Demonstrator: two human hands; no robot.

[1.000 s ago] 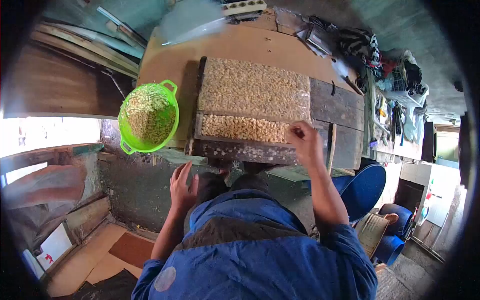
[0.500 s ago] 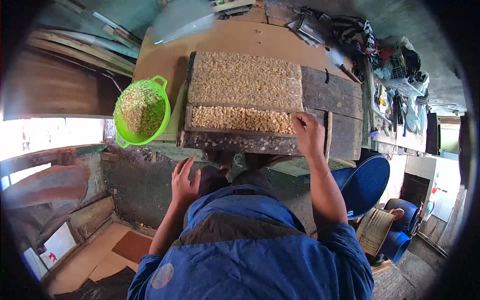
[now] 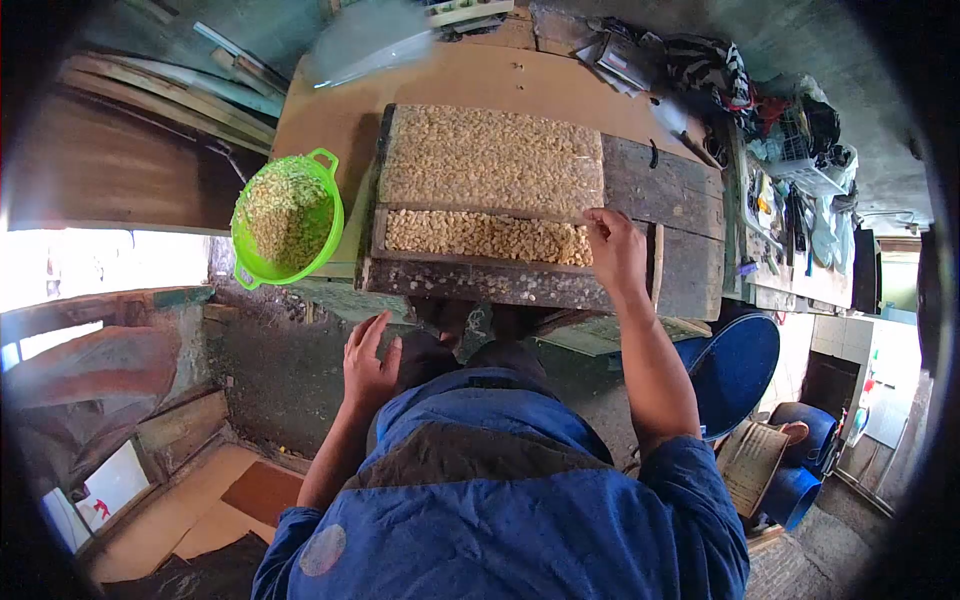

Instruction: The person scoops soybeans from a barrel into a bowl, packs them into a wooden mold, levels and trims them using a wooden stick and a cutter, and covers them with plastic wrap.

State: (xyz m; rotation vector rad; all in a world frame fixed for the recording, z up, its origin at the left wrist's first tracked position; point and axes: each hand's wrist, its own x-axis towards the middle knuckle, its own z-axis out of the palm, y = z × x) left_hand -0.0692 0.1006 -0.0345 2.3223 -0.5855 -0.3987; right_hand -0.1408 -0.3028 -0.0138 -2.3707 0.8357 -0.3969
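Observation:
My right hand [image 3: 617, 255] is at the right end of a wooden frame [image 3: 450, 280] on the table, its fingers pinched together by the lower right corner of a plastic-covered slab of pale split beans [image 3: 490, 160]. Whatever those fingertips hold is too small to make out. Loose beans [image 3: 485, 236] fill the narrow strip between the slab and the frame's near side. Held low in front of the table, my left hand [image 3: 370, 362] is empty with its fingers apart. A green colander [image 3: 335, 215] with more beans and pale bits stands left of the frame.
Dark wooden boards [image 3: 680, 205] lie right of the slab. Clear plastic [image 3: 370, 45] rests at the back of the table. A side table with a white basket [image 3: 810, 175] and bags is on the right, above blue barrels [image 3: 735, 370]. Planks [image 3: 170, 100] lean at the left.
My right hand has moved slightly up, from the end of the loose beans to the slab's lower right corner. My left hand stays nearly still.

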